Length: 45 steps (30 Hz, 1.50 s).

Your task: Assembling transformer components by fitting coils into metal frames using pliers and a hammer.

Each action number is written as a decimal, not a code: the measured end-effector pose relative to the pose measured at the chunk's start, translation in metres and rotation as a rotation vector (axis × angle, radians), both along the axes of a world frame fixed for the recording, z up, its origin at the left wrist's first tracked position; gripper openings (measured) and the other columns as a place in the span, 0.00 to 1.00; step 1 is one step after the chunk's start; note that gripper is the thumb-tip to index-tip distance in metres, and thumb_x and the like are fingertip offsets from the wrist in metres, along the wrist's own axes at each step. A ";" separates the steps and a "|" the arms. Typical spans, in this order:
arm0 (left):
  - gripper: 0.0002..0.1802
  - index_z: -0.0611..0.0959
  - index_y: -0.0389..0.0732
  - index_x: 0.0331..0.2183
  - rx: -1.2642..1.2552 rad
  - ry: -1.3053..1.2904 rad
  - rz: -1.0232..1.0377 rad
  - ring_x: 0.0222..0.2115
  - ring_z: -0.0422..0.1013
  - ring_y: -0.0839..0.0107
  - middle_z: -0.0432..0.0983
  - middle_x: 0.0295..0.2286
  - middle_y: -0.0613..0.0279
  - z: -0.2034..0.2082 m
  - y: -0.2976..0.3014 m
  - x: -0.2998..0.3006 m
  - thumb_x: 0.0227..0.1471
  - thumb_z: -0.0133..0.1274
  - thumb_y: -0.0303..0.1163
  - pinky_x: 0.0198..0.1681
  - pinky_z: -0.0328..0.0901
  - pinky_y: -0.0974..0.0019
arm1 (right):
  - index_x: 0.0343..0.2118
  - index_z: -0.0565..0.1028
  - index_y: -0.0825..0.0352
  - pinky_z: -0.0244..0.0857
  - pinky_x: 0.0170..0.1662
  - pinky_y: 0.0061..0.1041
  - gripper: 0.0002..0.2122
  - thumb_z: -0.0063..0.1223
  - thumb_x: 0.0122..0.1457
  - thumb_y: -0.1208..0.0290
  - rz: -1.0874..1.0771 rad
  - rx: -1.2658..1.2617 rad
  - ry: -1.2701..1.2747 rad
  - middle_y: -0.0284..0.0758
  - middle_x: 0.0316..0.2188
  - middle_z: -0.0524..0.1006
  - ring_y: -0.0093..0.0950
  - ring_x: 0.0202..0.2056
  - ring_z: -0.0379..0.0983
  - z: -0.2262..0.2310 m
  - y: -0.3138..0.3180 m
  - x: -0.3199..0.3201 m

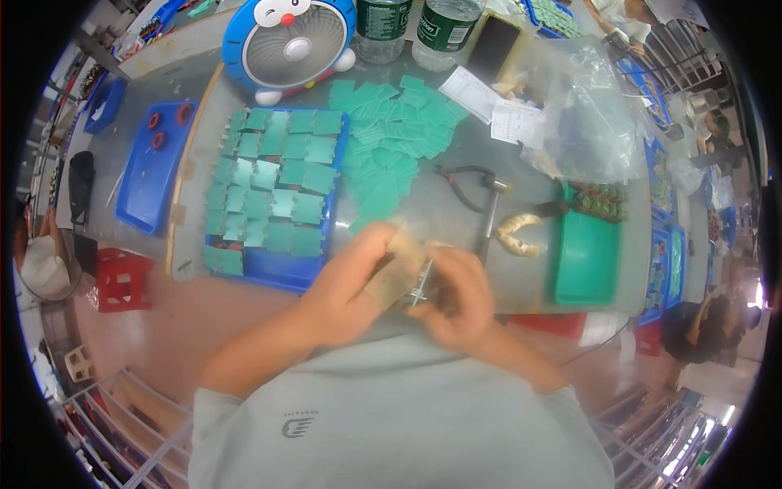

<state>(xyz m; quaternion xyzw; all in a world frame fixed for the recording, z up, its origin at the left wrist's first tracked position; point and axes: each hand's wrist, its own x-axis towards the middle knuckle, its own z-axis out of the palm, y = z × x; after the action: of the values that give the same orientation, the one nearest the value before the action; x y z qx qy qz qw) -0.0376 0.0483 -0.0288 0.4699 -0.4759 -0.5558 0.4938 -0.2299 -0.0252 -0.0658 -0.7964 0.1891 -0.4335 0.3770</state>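
Note:
My two hands meet above the bench's near edge, both closed. In the fingers of my right hand (463, 300) is a small part with thin metal pins (419, 285). My left hand (346, 289) presses in from the other side, a tan, flat-looking patch (389, 284) showing at its fingers; blur hides what that patch is. Left of them lies a blue tray (273, 269) covered with rows of green boards (295, 173). Beyond my hands spreads a loose heap of green boards (391, 134).
Pliers (463, 186), a metal-headed tool (490, 213) and a cream curved bundle (519, 235) lie to the right, beside a green bin (588, 261). A cartoon fan (293, 49), bottles (383, 28), phone (494, 47) and plastic bag (582, 114) stand or lie farther back.

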 end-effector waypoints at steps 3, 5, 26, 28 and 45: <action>0.08 0.71 0.44 0.42 0.007 0.107 0.076 0.35 0.68 0.79 0.69 0.38 0.66 -0.002 0.004 -0.009 0.71 0.49 0.38 0.36 0.68 0.71 | 0.57 0.73 0.73 0.74 0.43 0.31 0.33 0.76 0.51 0.65 -0.009 -0.089 0.001 0.45 0.48 0.77 0.38 0.43 0.78 0.001 0.002 -0.001; 0.07 0.71 0.44 0.42 0.049 0.148 0.112 0.34 0.68 0.79 0.69 0.37 0.66 0.003 0.005 -0.017 0.70 0.49 0.36 0.35 0.68 0.71 | 0.57 0.73 0.73 0.74 0.41 0.31 0.33 0.77 0.50 0.65 -0.013 -0.117 0.004 0.45 0.48 0.77 0.37 0.42 0.78 0.001 0.001 0.000; 0.07 0.69 0.42 0.42 0.096 0.084 0.156 0.33 0.68 0.81 0.71 0.36 0.65 0.023 0.005 -0.030 0.69 0.49 0.32 0.33 0.69 0.70 | 0.59 0.71 0.78 0.75 0.40 0.30 0.35 0.75 0.50 0.68 0.007 -0.249 0.030 0.49 0.46 0.77 0.39 0.41 0.78 0.007 -0.002 -0.012; 0.07 0.69 0.42 0.42 0.100 0.080 0.195 0.33 0.68 0.81 0.71 0.35 0.65 0.023 0.006 -0.031 0.69 0.49 0.31 0.33 0.68 0.70 | 0.59 0.72 0.77 0.75 0.41 0.31 0.35 0.76 0.51 0.66 0.027 -0.195 0.031 0.49 0.48 0.77 0.38 0.41 0.79 0.007 -0.002 -0.013; 0.06 0.70 0.43 0.44 0.174 0.127 0.126 0.36 0.69 0.78 0.70 0.37 0.65 0.027 0.006 -0.029 0.67 0.48 0.28 0.37 0.68 0.68 | 0.60 0.72 0.77 0.75 0.40 0.29 0.32 0.73 0.54 0.70 0.050 -0.151 -0.008 0.49 0.47 0.76 0.37 0.40 0.79 0.007 -0.003 -0.017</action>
<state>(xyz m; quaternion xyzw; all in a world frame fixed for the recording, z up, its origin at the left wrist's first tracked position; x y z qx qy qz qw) -0.0662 0.0543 -0.0023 0.5037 -0.3635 -0.5914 0.5142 -0.2471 -0.0286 -0.0591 -0.8254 0.1344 -0.4400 0.3272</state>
